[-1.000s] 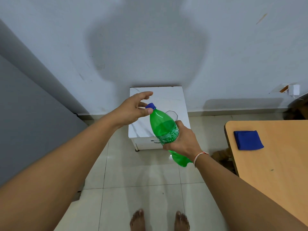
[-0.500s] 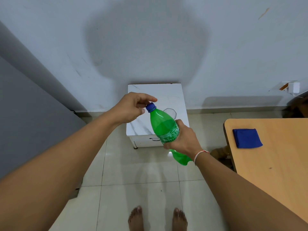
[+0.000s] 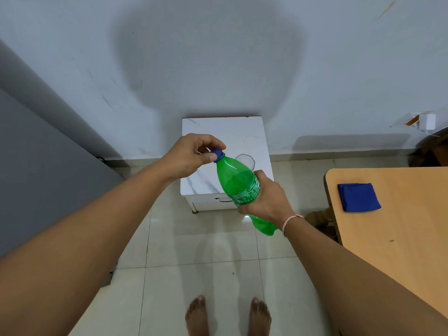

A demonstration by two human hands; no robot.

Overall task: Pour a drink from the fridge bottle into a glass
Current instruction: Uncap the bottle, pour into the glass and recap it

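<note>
Gripping the green bottle (image 3: pixel 238 184) around its label, the right hand (image 3: pixel 265 198) holds it tilted in the air, neck up-left. Left hand (image 3: pixel 191 154) pinches the blue cap (image 3: pixel 217 151) between thumb and fingertips. Clear glass (image 3: pixel 246 160) stands on the white marble-top table (image 3: pixel 213 132) just behind the bottle's shoulder.

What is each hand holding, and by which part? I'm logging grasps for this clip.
The right hand grips the green bottle around its labelled middle; the left hand pinches its blue cap.
</note>
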